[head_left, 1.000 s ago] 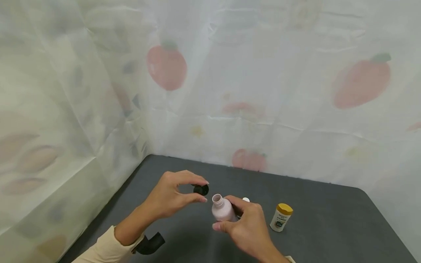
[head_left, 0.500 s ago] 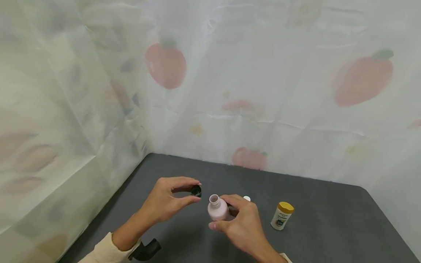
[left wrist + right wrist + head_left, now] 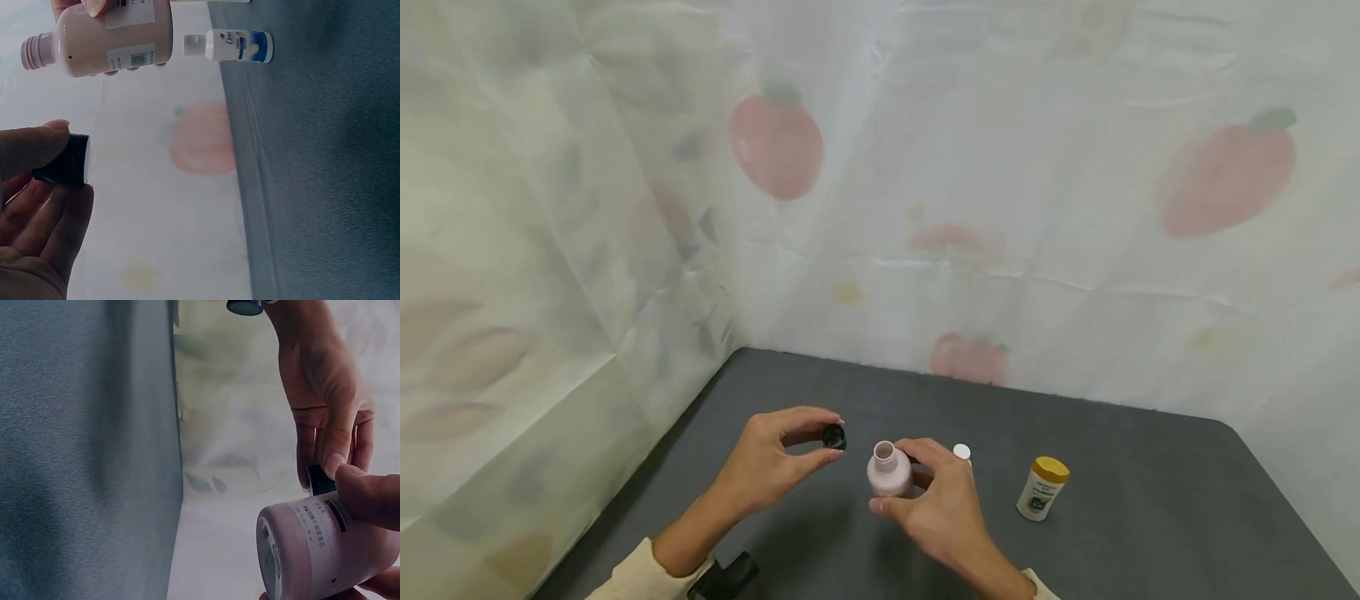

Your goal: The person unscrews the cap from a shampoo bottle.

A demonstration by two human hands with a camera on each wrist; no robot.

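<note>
Pink bottle [image 3: 889,477] within right grip [image 3: 943,504]

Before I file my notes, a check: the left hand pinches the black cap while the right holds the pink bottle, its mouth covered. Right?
The mouth isn't covered: the head view shows the pink bottle standing open. The rest stands.

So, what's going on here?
A person is handling a bottle and a cap. The left hand pinches the black cap, while the right hand holds the pink bottle, its mouth uncovered. Cap and bottle are apart at this moment. A white bottle and a yellow-lidded container stand on the dark table.
</note>
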